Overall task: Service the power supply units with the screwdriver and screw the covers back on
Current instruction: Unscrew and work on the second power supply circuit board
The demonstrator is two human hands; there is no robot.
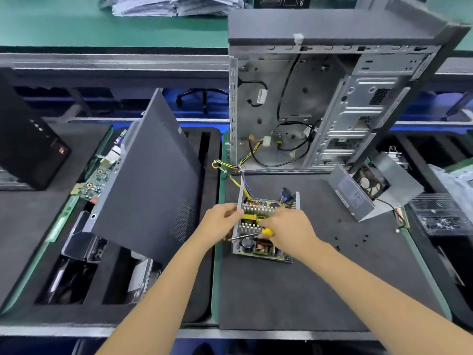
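Note:
An opened power supply unit (258, 245) lies on the dark foam mat (294, 290) with its circuit board, heat sinks and coils bare. My left hand (220, 221) grips its left metal side wall. My right hand (289, 230) reaches over the board and holds a yellow-handled screwdriver (266, 231), whose shaft points left across the board. The unit's grey cover (358, 193) with its fan lies tilted at the right, joined by a thin wire. Several small black screws (355, 240) are scattered on the mat between unit and cover.
An open computer case (320, 106) stands behind the unit, with yellow and black cables (230, 170) running to it. A dark side panel (151, 185) leans at the left over a tray of parts. A clear box of screws (440, 216) sits at the right edge.

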